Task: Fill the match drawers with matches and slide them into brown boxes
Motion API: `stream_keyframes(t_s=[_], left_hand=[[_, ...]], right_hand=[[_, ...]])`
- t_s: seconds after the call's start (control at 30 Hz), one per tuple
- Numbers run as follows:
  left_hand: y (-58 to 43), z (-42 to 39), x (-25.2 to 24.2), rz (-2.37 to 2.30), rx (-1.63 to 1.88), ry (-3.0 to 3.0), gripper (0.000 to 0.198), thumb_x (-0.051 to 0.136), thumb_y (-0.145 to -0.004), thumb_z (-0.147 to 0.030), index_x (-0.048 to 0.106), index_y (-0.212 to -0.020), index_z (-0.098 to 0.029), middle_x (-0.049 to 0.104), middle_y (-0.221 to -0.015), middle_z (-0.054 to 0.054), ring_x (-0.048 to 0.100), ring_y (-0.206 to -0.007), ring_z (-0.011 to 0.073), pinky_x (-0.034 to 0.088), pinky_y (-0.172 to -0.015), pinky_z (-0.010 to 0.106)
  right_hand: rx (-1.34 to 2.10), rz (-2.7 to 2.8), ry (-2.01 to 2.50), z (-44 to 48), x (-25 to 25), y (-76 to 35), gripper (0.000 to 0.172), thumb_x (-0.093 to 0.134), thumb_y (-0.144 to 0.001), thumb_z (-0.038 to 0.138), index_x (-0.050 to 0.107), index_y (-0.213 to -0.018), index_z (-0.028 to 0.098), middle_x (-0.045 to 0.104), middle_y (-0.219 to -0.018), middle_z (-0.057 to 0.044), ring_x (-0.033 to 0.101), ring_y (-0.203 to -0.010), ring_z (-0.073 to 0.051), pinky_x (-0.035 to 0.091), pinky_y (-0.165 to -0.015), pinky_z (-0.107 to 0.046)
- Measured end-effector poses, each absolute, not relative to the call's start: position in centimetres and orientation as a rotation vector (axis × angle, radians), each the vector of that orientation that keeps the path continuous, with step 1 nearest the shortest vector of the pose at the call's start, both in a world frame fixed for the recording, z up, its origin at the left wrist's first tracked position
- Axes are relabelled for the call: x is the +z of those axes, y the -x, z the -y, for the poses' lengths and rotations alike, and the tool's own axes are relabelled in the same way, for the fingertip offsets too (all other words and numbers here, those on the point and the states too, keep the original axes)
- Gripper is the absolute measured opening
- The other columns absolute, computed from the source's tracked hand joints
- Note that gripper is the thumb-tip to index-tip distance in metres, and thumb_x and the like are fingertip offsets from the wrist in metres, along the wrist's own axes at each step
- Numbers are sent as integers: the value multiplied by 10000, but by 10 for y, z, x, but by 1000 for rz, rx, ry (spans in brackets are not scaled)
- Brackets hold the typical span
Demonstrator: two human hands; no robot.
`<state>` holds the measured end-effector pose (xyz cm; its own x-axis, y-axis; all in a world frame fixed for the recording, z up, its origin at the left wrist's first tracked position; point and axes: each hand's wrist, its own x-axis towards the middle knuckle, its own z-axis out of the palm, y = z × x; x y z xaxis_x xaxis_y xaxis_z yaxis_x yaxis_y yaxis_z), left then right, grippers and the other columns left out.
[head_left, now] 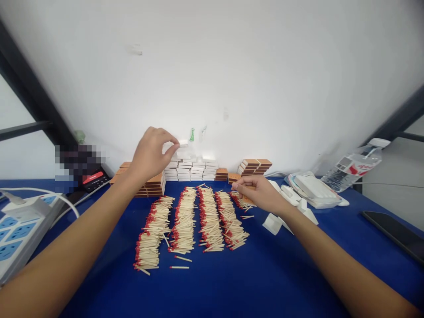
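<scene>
My left hand (150, 154) is raised at the back of the table, its fingers pinched on a small white matchbox (183, 144) just above a stack of white matchboxes (190, 168). My right hand (258, 192) rests low on the blue cloth, fingers closed on a brown matchbox part (247, 199) with a few matches beside it. In front of both hands lie several long rows of red-tipped matches (194, 221). Brown matchbox sleeves (154, 185) are stacked under my left wrist.
More brown sleeves (253, 167) stand at the back right. White box trays (281, 216), a white case (313, 187), a plastic bottle (356, 165) and a dark phone (394, 232) lie right. A power strip (16, 225) with cable is at left, against the white wall.
</scene>
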<state>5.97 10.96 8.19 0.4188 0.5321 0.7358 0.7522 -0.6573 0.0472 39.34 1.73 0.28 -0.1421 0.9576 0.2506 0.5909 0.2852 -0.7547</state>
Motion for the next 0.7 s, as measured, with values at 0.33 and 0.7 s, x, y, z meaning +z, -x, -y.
stream_keyframes(t_s=[0.33, 0.7], left_hand=[[-129, -135, 75, 1107, -822, 2550, 151, 633, -954, -221, 782, -945, -196, 773, -995, 90, 588, -1018, 292, 460, -922, 449], [-137, -140, 62, 1108, -698, 2539, 204, 589, -939, -196, 787, -894, -195, 768, -939, 109, 612, -1028, 295, 410, -959, 460]], right_hand=[[611, 1832, 1374, -18, 5, -395, 383, 651, -903, 541, 765, -780, 196, 762, -783, -53, 685, -767, -227, 505, -768, -356], [555, 1850, 1328, -17, 12, -400, 351, 659, -923, 506, 765, -784, 202, 787, -832, -51, 703, -826, -235, 507, -806, -364]])
